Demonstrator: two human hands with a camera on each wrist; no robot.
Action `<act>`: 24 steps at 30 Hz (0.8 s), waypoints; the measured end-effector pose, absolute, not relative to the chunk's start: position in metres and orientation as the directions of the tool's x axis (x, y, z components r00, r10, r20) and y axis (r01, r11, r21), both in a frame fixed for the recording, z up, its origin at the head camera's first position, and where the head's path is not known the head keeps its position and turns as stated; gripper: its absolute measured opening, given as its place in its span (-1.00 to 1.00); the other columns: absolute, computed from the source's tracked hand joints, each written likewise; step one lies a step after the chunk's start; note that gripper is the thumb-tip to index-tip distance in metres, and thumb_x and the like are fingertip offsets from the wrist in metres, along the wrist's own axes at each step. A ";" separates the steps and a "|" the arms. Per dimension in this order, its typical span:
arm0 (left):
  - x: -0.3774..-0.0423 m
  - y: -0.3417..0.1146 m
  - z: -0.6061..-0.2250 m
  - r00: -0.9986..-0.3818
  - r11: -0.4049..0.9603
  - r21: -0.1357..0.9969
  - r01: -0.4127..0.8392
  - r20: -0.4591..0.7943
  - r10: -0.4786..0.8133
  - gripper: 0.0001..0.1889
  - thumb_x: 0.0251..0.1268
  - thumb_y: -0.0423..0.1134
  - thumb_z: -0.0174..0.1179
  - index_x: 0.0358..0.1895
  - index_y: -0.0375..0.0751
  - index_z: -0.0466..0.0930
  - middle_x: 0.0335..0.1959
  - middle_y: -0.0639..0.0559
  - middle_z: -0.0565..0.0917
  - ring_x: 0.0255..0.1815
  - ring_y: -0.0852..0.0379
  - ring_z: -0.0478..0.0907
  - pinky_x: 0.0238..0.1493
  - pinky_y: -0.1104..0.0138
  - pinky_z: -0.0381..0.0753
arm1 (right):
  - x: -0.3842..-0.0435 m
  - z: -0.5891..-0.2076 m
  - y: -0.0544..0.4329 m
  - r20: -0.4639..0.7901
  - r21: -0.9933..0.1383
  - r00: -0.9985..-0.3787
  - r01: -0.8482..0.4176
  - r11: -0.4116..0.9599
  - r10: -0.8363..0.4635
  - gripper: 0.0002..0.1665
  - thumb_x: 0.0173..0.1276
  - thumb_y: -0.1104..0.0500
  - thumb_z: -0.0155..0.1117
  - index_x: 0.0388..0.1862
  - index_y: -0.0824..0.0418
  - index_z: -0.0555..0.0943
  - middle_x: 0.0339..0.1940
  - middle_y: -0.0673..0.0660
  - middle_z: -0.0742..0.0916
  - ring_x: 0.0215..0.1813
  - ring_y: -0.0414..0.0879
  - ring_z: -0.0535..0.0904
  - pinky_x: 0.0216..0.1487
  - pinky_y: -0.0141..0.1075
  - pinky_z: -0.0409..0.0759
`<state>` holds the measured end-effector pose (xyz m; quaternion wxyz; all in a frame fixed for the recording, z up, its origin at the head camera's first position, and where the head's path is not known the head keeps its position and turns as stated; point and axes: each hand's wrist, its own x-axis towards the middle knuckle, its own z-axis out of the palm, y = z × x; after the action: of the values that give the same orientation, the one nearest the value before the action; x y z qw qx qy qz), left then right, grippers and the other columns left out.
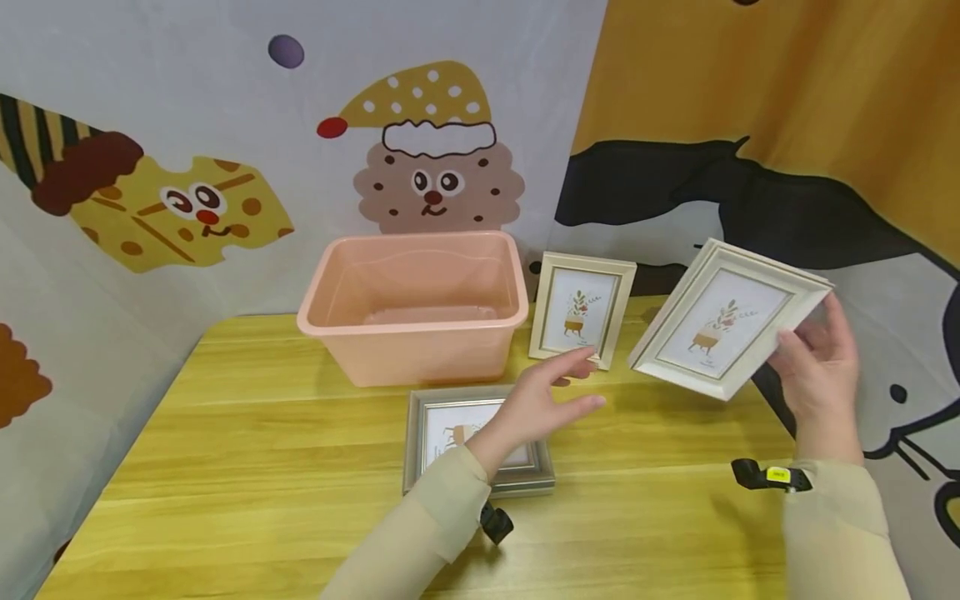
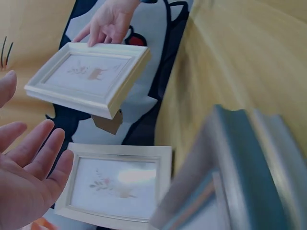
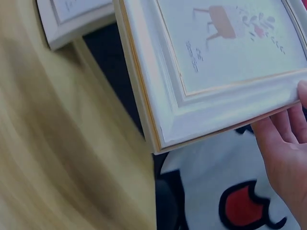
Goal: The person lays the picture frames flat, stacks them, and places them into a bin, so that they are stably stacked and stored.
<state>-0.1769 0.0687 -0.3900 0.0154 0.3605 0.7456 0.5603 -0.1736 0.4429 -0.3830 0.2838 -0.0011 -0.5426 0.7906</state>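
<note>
My right grip point(image 1: 821, 375) pinches ivory picture frame point(image 1: 726, 321) at right edge; frame tilted, held off surface point(image 1: 247, 467). Left grip point(image 1: 531, 408) spread, empty. I'd keep pinch firm, steady opposite edge with left, corners clear of upright beige frame point(image 1: 582, 302) beside pink bin point(image 1: 420, 354).

a yellow wood-grain table point(image 1: 262, 467) runs back to a pale grey cloth point(image 1: 187, 67) hung along the far and left sides. on it are printed a smiling cheese point(image 1: 236, 208) at left, a purple spot point(image 1: 287, 52) above, and a pinkish-brown face point(image 1: 438, 204) in a dotted cap. at right, an orange-brown backdrop point(image 1: 697, 75) bears a large black-and-white animal point(image 1: 892, 308). the light is soft, with faint shadows on the tabletop.
</note>
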 end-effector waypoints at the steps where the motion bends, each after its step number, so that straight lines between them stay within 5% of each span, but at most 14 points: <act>1: -0.178 0.069 -0.387 -0.736 0.113 0.840 0.531 0.392 0.552 -0.33 0.28 -0.18 0.37 0.44 -0.13 0.37 0.16 0.05 0.64 0.15 0.24 0.53 0.17 0.34 0.53 | -0.173 -0.381 0.440 0.335 -0.848 -0.840 -0.466 -0.253 0.427 -0.15 0.32 0.57 0.19 0.50 -0.03 0.37 0.25 0.21 0.59 0.13 -0.05 0.60 -0.17 -0.29 0.70; 7: -0.183 0.068 -0.370 -0.725 0.115 0.812 0.572 0.435 0.534 -0.31 0.26 -0.15 0.38 0.45 -0.13 0.35 0.20 0.01 0.62 0.19 0.24 0.51 0.20 0.34 0.50 | -0.170 -0.379 0.429 0.478 -0.803 -0.847 -0.529 -0.274 0.233 -0.15 0.36 0.68 -0.08 0.56 0.15 0.22 0.28 0.29 0.58 0.16 0.03 0.60 -0.10 -0.20 0.70; 13: -0.186 0.067 -0.360 -0.709 0.109 0.788 0.606 0.473 0.523 -0.26 0.21 -0.15 0.42 0.46 -0.10 0.34 0.27 0.00 0.57 0.29 0.24 0.42 0.29 0.38 0.39 | -0.171 -0.384 0.421 0.570 -0.723 -0.821 -0.514 -0.462 0.022 -0.13 0.39 0.71 -0.27 0.61 0.20 0.02 0.38 0.34 0.47 0.27 0.10 0.52 0.02 -0.09 0.66; 24: -0.190 0.063 -0.358 -0.733 0.116 0.830 0.546 0.406 0.546 -0.19 0.14 -0.11 0.47 0.48 0.07 0.32 0.47 0.11 0.34 0.46 0.18 0.20 0.43 0.14 0.23 | -0.187 -0.394 0.389 0.616 -0.696 -0.772 -0.437 -0.570 -0.160 -0.13 0.43 0.67 -0.28 0.63 0.17 -0.08 0.29 0.34 0.55 0.16 0.09 0.58 -0.07 -0.16 0.71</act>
<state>-0.1899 0.0633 -0.3576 0.0001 0.3654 0.7472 0.5552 -0.1874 0.3893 -0.3937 0.0838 0.3274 -0.4558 0.8234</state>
